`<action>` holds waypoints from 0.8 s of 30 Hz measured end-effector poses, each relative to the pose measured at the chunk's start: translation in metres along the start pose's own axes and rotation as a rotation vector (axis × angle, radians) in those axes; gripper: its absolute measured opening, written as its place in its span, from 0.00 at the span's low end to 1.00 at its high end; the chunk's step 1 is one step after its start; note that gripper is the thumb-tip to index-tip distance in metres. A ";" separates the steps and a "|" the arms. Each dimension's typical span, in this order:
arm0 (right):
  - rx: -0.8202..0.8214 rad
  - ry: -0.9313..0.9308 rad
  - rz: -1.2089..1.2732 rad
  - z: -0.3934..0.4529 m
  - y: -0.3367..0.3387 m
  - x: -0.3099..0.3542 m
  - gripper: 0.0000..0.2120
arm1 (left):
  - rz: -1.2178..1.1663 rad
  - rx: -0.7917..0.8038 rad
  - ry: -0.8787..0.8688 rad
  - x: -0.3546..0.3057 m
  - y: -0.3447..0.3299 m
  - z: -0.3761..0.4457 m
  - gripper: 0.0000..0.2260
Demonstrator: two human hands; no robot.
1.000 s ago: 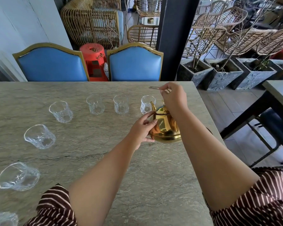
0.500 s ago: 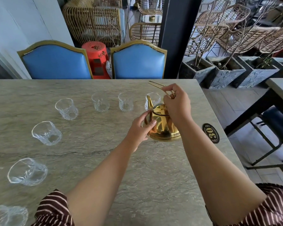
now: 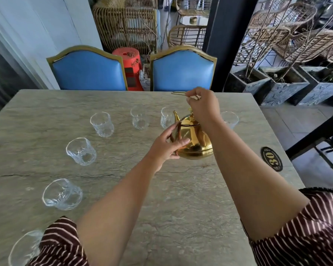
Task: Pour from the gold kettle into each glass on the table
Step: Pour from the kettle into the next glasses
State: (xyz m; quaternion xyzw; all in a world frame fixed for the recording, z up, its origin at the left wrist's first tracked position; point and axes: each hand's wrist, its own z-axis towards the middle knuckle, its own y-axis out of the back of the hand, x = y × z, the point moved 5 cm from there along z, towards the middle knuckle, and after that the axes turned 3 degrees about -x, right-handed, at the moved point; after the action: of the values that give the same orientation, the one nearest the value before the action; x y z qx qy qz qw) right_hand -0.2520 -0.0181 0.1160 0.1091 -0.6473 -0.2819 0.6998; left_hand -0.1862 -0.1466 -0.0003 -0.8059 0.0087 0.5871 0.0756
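So the shiny round gold metal kettle [image 3: 193, 139] was sitting out toward the far right part of the grey stone-look table [image 3: 161, 208], and honestly this looked like the lining-up stage, not pouring yet. The right hand [image 3: 203, 107] was pinched closed around the kettle's thin wire handle [image 3: 178, 93], right above the lid. The left hand [image 3: 166, 144] was wrapped against the kettle's left side, steadying the body, fingers closed on it. I couldn't tell if the base was lifted off the table or just resting there. The small clear ribbed glass [image 3: 166, 118] just behind the kettle's spout seemed like the first target, with another clear glass [image 3: 230, 119] to the kettle's right, behind the right forearm, and the rest curving away to the kettle's left. They all looked empty as far as I could see. My guess: next move needs the spout brought over that near rim, then a slow tip.
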 end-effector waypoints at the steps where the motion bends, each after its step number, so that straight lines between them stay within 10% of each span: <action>1: 0.006 -0.003 -0.016 0.003 -0.003 0.004 0.08 | -0.006 0.005 0.002 0.000 0.002 0.002 0.36; 24: 0.135 0.001 -0.236 0.027 -0.039 0.026 0.11 | -0.131 0.015 0.078 0.004 0.012 0.011 0.30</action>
State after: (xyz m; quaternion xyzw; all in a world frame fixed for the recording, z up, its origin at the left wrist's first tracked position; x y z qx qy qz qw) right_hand -0.2884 -0.0585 0.1216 0.2312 -0.6470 -0.3180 0.6533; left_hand -0.1967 -0.1568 -0.0090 -0.8264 -0.0364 0.5490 0.1195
